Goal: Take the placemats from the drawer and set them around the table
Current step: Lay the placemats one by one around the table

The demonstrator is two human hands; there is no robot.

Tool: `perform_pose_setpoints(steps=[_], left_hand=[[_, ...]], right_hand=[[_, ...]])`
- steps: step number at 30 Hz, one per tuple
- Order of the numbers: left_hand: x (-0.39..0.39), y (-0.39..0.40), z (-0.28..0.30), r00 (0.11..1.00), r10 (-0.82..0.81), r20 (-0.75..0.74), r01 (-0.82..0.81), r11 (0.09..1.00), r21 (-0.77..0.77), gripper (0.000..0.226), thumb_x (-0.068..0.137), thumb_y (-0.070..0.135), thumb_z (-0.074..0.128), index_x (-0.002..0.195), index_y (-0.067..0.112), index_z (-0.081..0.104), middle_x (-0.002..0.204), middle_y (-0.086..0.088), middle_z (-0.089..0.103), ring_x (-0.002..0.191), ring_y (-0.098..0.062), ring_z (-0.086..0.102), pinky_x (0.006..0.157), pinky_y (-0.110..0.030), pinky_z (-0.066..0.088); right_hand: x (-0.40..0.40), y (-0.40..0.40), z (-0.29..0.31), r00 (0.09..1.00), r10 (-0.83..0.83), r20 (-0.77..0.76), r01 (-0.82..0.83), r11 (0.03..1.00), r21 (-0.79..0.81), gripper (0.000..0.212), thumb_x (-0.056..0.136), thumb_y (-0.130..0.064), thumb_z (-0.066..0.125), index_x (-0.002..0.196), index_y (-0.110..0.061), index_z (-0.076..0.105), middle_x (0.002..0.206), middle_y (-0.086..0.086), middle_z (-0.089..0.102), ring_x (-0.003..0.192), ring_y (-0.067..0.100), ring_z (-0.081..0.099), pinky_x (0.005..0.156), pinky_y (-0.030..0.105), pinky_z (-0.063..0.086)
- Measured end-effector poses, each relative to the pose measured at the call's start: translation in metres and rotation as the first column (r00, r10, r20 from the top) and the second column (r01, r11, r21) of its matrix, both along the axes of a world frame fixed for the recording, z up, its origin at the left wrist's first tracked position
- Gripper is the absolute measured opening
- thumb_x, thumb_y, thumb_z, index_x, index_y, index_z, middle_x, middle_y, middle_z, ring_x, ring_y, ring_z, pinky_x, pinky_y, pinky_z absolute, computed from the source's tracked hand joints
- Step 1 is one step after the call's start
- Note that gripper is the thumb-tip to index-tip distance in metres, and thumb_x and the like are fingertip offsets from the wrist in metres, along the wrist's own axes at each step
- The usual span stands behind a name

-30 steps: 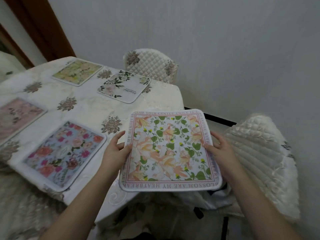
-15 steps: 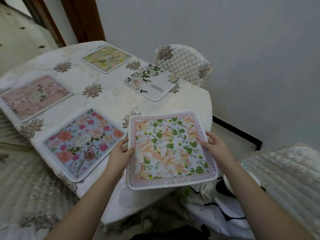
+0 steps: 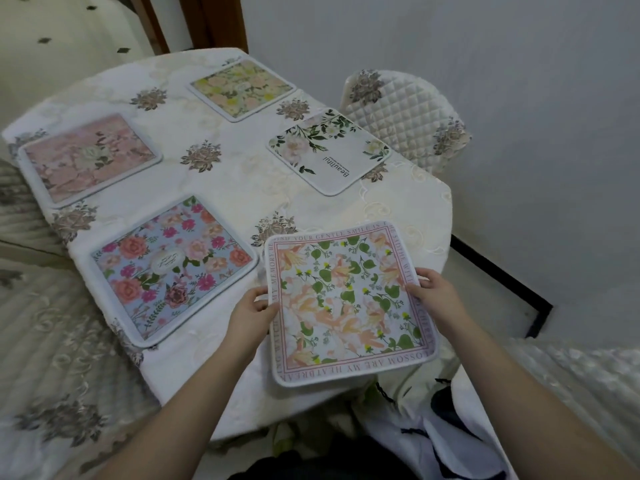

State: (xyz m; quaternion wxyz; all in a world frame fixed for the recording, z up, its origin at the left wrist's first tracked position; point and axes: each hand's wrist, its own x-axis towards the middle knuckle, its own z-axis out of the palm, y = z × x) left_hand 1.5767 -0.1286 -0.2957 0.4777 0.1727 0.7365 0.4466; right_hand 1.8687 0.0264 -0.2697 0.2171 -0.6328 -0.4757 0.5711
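While four floral placemats already lie flat around the cloth-covered counter (image 3: 235,188), the left hand (image 3: 251,315) and right hand (image 3: 436,296) each pinch a side edge of a fifth, a placemat with peach blossoms and a lettered border (image 3: 349,306), over the counter's near edge. By my judgement the task is nearly done; this mat seems the last to settle.

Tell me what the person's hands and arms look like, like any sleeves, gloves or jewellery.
Both forearms are bare up to the bottom edge of the picture, with no sleeves in sight. The left hand and the right hand wear no gloves. No rings, watch or bracelet show on the fingers or wrists.
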Motion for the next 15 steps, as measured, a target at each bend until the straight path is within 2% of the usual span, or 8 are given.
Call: perform_pose_setpoints(steps=[3, 7, 10, 13, 15], left_hand=[[0.014, 0.006, -0.009, 0.999, 0.047, 0.005, -0.046, 0.998, -0.042, 0.018, 0.096, 0.015, 0.061, 0.113, 0.021, 0.057, 0.098, -0.007, 0.074, 0.083, -0.022, 0.075, 0.077, -0.048, 0.061], [0.031, 0.012, -0.024, 0.993, 0.113, 0.029, -0.110, 0.990, -0.087, 0.012, 0.095, 0.012, 0.061, 0.107, 0.011, 0.060, 0.100, -0.013, 0.073, 0.083, -0.027, 0.075, 0.076, -0.049, 0.061], [0.042, 0.014, -0.032, 0.987, 0.154, 0.041, -0.149, 0.983, -0.109, 0.013, 0.095, 0.010, 0.063, 0.106, 0.005, 0.060, 0.098, -0.016, 0.072, 0.083, -0.030, 0.075, 0.074, -0.046, 0.062], [0.048, 0.017, -0.036, 0.981, 0.192, 0.023, -0.187, 0.973, -0.133, 0.011, 0.093, 0.007, 0.065, 0.101, 0.001, 0.061, 0.096, -0.018, 0.072, 0.083, -0.031, 0.074, 0.076, -0.045, 0.062], [0.047, 0.018, -0.037, 0.979, 0.204, -0.011, -0.203, 0.968, -0.147, 0.010, 0.090, 0.005, 0.067, 0.098, -0.001, 0.063, 0.094, -0.020, 0.071, 0.081, -0.031, 0.072, 0.074, -0.040, 0.061]], right_hand=[[0.002, 0.029, -0.013, 0.997, 0.063, 0.039, -0.064, 0.998, 0.009, 0.027, 0.093, -0.008, 0.062, 0.119, -0.013, 0.057, 0.098, 0.007, 0.074, 0.077, 0.025, 0.075, 0.066, 0.040, 0.060], [0.003, 0.068, -0.028, 0.975, 0.159, 0.158, -0.177, 0.978, 0.108, 0.025, 0.090, -0.017, 0.063, 0.115, -0.017, 0.065, 0.105, 0.004, 0.070, 0.086, 0.025, 0.071, 0.080, 0.049, 0.059], [-0.001, 0.091, -0.034, 0.948, 0.230, 0.221, -0.266, 0.952, 0.152, 0.024, 0.091, -0.016, 0.061, 0.113, -0.020, 0.068, 0.106, 0.004, 0.070, 0.090, 0.023, 0.069, 0.081, 0.042, 0.057], [-0.011, 0.110, -0.036, 0.917, 0.297, 0.265, -0.347, 0.923, 0.167, 0.027, 0.093, -0.015, 0.060, 0.119, -0.017, 0.067, 0.104, 0.003, 0.067, 0.086, 0.018, 0.065, 0.071, 0.030, 0.050], [-0.019, 0.119, -0.039, 0.903, 0.335, 0.270, -0.388, 0.906, 0.172, 0.028, 0.093, -0.015, 0.059, 0.121, -0.016, 0.066, 0.104, 0.002, 0.066, 0.084, 0.017, 0.064, 0.070, 0.029, 0.048]])
